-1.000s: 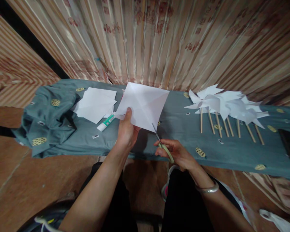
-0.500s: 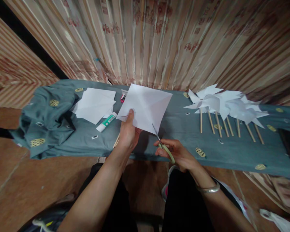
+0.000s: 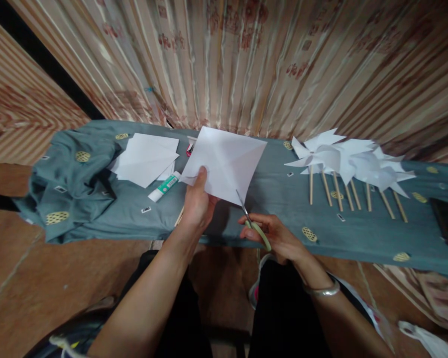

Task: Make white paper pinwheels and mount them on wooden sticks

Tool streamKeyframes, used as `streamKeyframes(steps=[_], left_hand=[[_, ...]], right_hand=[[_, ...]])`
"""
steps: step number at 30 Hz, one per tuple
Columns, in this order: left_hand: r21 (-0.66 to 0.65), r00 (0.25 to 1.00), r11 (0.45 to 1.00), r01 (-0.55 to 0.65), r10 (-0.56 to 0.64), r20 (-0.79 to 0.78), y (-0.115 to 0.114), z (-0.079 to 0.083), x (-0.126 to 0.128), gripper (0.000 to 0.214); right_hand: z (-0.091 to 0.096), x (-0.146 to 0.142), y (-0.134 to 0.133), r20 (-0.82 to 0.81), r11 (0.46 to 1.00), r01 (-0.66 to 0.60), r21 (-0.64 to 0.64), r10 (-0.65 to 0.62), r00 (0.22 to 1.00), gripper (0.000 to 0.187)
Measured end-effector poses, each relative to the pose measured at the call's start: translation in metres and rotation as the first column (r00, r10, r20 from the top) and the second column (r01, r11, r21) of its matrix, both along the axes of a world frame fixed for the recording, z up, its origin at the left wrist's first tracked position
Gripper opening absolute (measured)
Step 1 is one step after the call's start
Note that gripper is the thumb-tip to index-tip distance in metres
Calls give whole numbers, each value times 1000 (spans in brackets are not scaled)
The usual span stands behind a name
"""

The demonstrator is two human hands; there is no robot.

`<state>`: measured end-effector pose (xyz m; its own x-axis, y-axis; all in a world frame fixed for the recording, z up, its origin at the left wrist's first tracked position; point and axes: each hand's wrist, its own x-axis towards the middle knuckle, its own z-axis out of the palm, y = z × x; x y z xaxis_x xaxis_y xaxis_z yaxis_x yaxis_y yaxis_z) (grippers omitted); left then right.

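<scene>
The left hand (image 3: 197,203) pinches the white paper square (image 3: 224,163) at its near-left corner, raised above the table (image 3: 283,209). The right hand (image 3: 274,233), just right of it, grips green-handled scissors (image 3: 252,221), their blades touching the paper's lower edge.

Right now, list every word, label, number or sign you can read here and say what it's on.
No text is legible.
On the glue stick: green label, print too blurred to read.
On the cloth: small white patches with dark marks, too small to read.
On the sheet of paper in the left hand: nothing, blank.
On the scissors in the right hand: no marking visible.
</scene>
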<state>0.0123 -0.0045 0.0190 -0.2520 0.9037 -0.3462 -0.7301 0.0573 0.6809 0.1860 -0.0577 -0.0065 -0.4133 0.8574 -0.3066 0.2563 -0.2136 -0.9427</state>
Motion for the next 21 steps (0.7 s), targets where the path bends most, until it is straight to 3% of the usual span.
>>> streamKeyframes(steps=[9, 21], left_hand=[[37, 1000, 999, 11, -11, 0, 0, 1, -1, 15], [-8, 1000, 1000, -5, 5, 7, -1, 5, 1, 14]], right_hand=[[-1, 0, 1, 7, 1000, -3, -13, 3, 1000, 47], [-2, 1, 0, -43, 999, 45, -21, -46, 998, 51]])
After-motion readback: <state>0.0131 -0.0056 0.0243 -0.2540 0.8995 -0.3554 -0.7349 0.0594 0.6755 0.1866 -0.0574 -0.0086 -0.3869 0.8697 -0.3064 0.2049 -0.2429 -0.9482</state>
